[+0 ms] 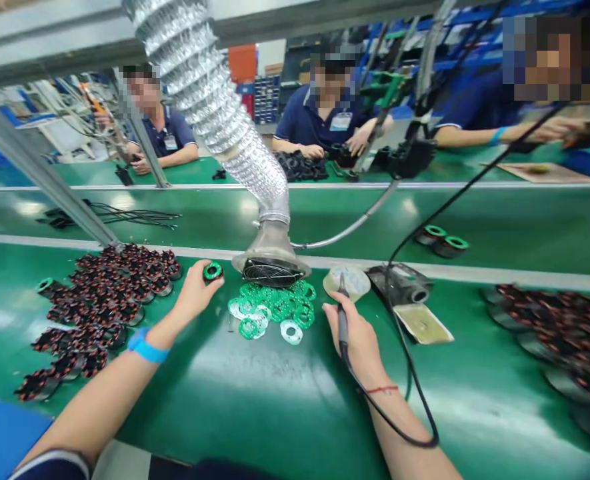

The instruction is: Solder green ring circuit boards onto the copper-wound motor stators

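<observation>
Green worktop [245,407] shone; left grip [195,293] held a stator [213,272], likely dense, stiff, best taken by its rim; right grip [359,340], an iron [343,323]

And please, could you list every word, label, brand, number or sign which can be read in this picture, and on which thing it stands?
No text can be read here.
Middle co-worker's badge: too small and blurred to read.
Leftmost co-worker's badge: also too small and blurred.
Green rings: if there is print, it is too small to read.
</observation>
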Tool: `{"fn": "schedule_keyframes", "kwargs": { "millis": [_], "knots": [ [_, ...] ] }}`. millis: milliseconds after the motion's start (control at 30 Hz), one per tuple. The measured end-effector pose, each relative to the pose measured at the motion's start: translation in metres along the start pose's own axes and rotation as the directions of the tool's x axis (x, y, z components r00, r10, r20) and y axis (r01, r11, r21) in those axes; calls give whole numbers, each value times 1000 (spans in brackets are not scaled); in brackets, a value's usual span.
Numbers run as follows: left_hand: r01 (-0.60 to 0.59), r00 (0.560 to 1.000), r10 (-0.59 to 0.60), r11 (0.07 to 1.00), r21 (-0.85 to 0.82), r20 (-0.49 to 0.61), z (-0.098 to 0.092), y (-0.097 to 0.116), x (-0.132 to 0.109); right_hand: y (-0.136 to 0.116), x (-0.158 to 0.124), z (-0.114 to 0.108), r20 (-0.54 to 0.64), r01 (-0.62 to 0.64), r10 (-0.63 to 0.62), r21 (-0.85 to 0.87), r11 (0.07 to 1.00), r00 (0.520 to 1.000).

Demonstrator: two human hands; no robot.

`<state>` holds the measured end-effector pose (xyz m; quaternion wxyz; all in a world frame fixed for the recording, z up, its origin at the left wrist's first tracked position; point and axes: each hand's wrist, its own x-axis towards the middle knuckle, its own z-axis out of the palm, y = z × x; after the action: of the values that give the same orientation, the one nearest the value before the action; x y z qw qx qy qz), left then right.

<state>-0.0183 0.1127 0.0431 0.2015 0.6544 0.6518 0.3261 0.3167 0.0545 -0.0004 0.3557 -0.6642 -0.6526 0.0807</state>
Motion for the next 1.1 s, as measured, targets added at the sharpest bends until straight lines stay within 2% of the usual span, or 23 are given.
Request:
{"fn": "schedule_keyframes", "kwargs": {
  "millis": [100,200,300,400,467,500,533,567,600,633,667,700,767,800,867,967,1100],
  "knots": [
    [61,997,-58,996,57,-59,12,12,58,1,-5,1,-86,96,-91,60,994,992],
    [104,987,-96,993,62,-125,29,25,99,-2,-8,-2,-137,181,-161,144,973,977],
    [147,983,-140,988,46,-120,38,38,115,-3,-8,-6,-154,203,-171,223,954,973],
    [171,981,-167,985,22,-103,23,44,103,-5,-8,-11,-155,172,-131,285,943,979],
    [164,984,-164,986,-8,-72,-4,42,71,-9,-12,-14,-163,169,-120,333,928,979],
    [167,985,-169,985,-30,-35,-20,38,46,-11,-15,-16,-169,173,-119,360,917,978],
    [167,986,-165,983,-73,35,-38,33,15,-14,-19,-18,-172,178,-118,388,904,978],
    [154,972,-112,968,-200,206,-55,27,-22,-18,-23,-19,-174,179,-115,413,893,978],
    [194,926,-79,938,-287,369,-70,20,-63,-22,-27,-20,-169,172,-108,434,884,980],
    [272,863,-90,912,-307,497,-81,13,-106,-26,-31,-21,-160,162,-99,455,876,982],
    [333,820,-122,896,-294,559,-88,5,-150,-31,-35,-22,-153,156,-93,476,866,984],
    [362,814,-161,892,-270,558,-88,-4,-192,-34,-39,-21,-143,151,-90,501,852,986],
    [327,877,-235,931,-160,420,-75,-20,-261,-41,-46,-20,-126,144,-88,561,815,988],
    [273,899,-228,959,-74,373,-63,-27,-286,-43,-48,-18,-113,134,-84,588,797,990],
    [141,925,-144,989,33,352,-35,-38,-313,-47,-52,-13,-84,105,-67,626,773,994],
    [6,949,-64,982,186,308,-2,-47,-316,-51,-55,-6,-58,71,-44,636,769,997],
    [-170,955,44,890,422,292,15,-63,-320,-53,-59,0,-34,8,19,648,762,999]
  ]
}}
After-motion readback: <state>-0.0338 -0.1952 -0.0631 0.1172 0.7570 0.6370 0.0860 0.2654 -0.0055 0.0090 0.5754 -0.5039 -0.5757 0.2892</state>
